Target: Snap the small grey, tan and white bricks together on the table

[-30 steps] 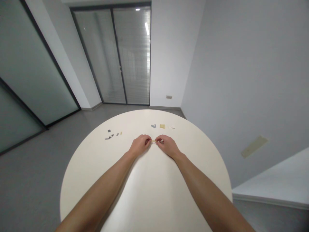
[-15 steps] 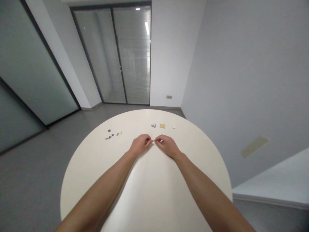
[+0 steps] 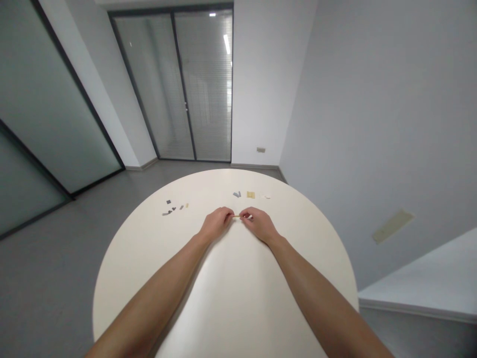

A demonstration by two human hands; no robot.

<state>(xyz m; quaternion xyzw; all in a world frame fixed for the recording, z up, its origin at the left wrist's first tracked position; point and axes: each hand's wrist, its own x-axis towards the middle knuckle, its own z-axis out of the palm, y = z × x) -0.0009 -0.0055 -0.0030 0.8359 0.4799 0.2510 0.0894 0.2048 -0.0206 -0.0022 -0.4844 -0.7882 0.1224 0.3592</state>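
Both my hands meet over the middle of a round cream table [image 3: 223,298]. My left hand [image 3: 216,223] and my right hand [image 3: 258,224] are closed in pinches on the two ends of a small tan piece [image 3: 236,216] held between them just above the tabletop. Beyond my hands lie a grey piece [image 3: 237,194], a tan piece [image 3: 251,195] and a pale piece [image 3: 265,196]. A cluster of several small grey and tan pieces [image 3: 174,208] lies to the far left of my left hand.
The table stands in a bare room with a grey floor. Glass sliding doors [image 3: 186,89] are ahead and glass panels on the left. A grey wall runs along the right, with a white surface [image 3: 428,283] at the lower right.
My hands closed together half a second ago and have drawn slightly apart again, so the small tan piece shows between the fingertips. The loose pieces have not moved.
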